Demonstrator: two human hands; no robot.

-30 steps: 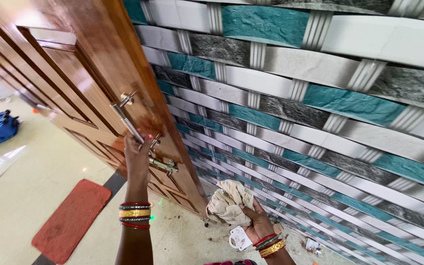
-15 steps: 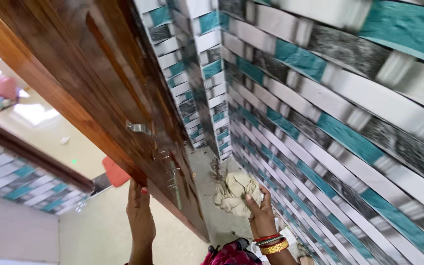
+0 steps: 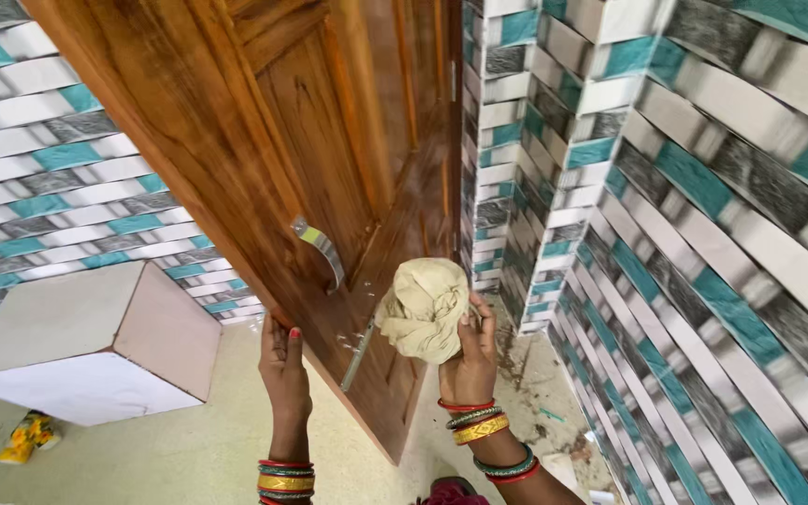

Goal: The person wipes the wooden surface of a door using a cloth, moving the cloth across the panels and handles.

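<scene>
1. Crumpled beige cloth (image 3: 423,309), bunched into a loose ball, held up against the face of the wooden door (image 3: 329,159), near its lower middle and just right of the metal handle (image 3: 320,248).
2. Likely soft, light and limp; no risk of breaking, easily squeezed, probably best gripped in a wad from behind or below so that a broad face stays free.
3. Right hand (image 3: 469,360) beneath and behind the cloth, fingers (image 3: 483,318) clenched on its right side, thumb up along the near edge; bangles on the wrist.
4. Left hand (image 3: 284,365) flat on the near edge of the door, below the handle, fingers released and stretched out, grasping nothing; bangles on that wrist too.
5. Slim metal bolt (image 3: 359,353) on the door, low, between the two hands, touching neither.
6. Door glossy, panelled, swung at an angle toward the far corner.
7. Tiled wall (image 3: 703,234) in white, grey and teal bands to the right and far behind; the same pattern far left.
8. Pale block-shaped ledge (image 3: 95,337) at left, small yellow object (image 3: 25,438) on the floor (image 3: 189,458) near it; dirt specks on the floor at right.
</scene>
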